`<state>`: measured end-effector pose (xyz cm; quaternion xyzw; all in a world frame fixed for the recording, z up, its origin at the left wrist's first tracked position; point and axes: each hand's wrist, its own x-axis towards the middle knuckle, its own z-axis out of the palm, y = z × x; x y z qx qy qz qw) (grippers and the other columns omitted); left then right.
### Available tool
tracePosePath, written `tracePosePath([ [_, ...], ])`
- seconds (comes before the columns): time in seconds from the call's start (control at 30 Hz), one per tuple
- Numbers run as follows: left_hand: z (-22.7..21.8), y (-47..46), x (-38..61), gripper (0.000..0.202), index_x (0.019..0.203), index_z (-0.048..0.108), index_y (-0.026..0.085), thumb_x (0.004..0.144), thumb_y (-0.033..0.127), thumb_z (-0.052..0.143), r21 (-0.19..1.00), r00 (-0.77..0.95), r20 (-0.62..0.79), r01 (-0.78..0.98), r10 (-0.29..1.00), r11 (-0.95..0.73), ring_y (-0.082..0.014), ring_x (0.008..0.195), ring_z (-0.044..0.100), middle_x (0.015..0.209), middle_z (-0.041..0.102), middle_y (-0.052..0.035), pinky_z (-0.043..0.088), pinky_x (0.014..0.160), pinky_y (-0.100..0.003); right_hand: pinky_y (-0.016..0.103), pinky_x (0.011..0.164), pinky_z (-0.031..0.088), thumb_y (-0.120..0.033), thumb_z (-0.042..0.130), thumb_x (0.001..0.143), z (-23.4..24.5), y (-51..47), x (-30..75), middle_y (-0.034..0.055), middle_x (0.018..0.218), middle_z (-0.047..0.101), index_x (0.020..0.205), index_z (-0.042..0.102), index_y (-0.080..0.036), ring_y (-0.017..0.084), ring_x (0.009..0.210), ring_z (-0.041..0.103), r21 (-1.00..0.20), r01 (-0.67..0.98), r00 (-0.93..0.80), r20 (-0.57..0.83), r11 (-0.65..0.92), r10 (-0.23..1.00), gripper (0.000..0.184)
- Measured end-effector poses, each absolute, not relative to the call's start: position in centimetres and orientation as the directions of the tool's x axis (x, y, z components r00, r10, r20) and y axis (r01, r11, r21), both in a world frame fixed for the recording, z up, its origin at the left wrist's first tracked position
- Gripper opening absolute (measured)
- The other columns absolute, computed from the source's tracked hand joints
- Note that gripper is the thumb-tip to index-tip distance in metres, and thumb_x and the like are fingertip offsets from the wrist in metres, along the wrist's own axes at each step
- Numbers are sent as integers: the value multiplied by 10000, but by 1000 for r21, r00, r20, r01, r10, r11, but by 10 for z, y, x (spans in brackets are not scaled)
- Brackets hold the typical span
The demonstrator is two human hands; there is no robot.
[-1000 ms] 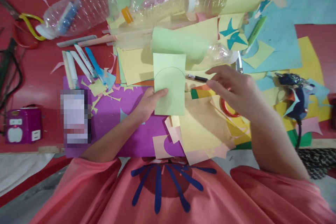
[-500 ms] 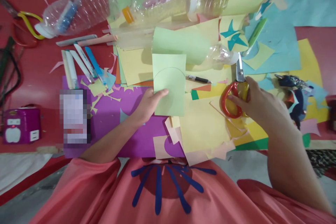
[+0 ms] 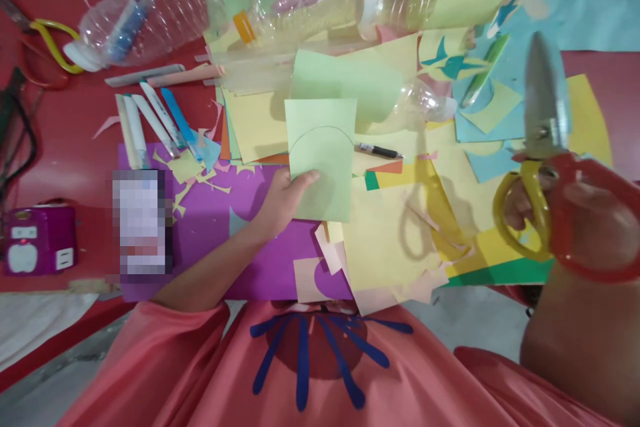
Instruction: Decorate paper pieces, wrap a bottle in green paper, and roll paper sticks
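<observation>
A light green paper piece [image 3: 330, 153] with a pencilled arc across it is pinched in my left hand [image 3: 283, 203], thumb on top. On the right, my right hand [image 3: 520, 205] grips a pair of scissors [image 3: 545, 113] raised above the table, blades pointing away from me and together. Its fingers show through the yellow handle loop; the rest of the hand is largely hidden behind the red loop. Just beyond the paper lies a plastic bottle [image 3: 430, 100] wrapped in a green sheet [image 3: 345, 83]. A black pen [image 3: 380, 150] rests right of the paper.
Several clear bottles [image 3: 165, 20] lie along the back. Markers [image 3: 145, 120], a phone [image 3: 143, 220] and a purple box [image 3: 40, 240] are at the left, beside other scissors [image 3: 55, 43]. Purple paper [image 3: 200, 260], yellow sheets [image 3: 385, 240] and cut scraps cover the table.
My right hand has lifted the scissors off the papers and brought them up and to the right, closer to the camera. My left hand and the green paper have barely moved.
</observation>
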<state>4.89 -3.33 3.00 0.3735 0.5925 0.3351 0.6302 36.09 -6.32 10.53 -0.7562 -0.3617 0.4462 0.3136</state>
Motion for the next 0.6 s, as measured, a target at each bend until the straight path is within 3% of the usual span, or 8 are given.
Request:
tracePosePath([
  [0.13,27,-34,48,238,769,655,207,733,441,644,894,62,-447,18,892,447,-192,759,611,690,629,6,480,715,-288,331,374,308,-742,776,372,101,-80,349,-18,644,484,932,475,-314,129,366,412,-782,139,121,-596,-608,794,766],
  [0.23,25,-35,48,223,735,652,210,750,431,625,905,50,-425,26,904,425,-184,742,602,689,618,6,475,719,-285,345,359,349,-881,657,392,86,-93,339,21,741,562,1010,483,-327,164,396,465,-764,100,-75,-644,-637,761,849],
  [0.33,25,-36,48,238,702,646,203,749,435,627,916,47,-401,16,915,401,-174,712,590,673,603,7,474,702,-279,415,635,526,-935,495,524,74,-101,335,89,888,634,1059,538,-310,247,661,616,-797,185,-190,-604,-576,774,824],
  [0.4,26,-36,49,253,696,641,196,739,445,636,912,44,-411,28,911,410,-178,704,591,662,603,2,479,690,-282,451,851,522,-911,481,590,72,-102,334,110,986,645,1059,560,-302,288,850,645,-820,205,-250,-572,-535,781,772],
  [0.43,28,-36,49,259,700,641,194,735,451,639,907,44,-420,39,906,419,-184,708,597,667,611,-3,482,686,-285,455,865,525,-885,510,608,71,-102,333,110,1011,643,1067,559,-300,291,870,649,-822,201,-281,-569,-533,772,745],
  [0.53,32,-37,50,284,733,653,195,726,479,640,895,64,-446,50,893,444,-202,728,617,708,648,-18,489,671,-293,371,582,549,-764,566,714,75,-101,323,88,951,634,1097,537,-278,218,654,638,-818,189,-310,-574,-543,757,619],
  [0.6,32,-37,50,297,751,660,197,720,492,642,893,78,-451,42,889,449,-207,734,625,731,662,-23,490,663,-295,312,455,485,-683,465,841,79,-101,311,61,859,621,1040,549,-245,162,537,583,-827,217,-278,-561,-518,780,489],
])
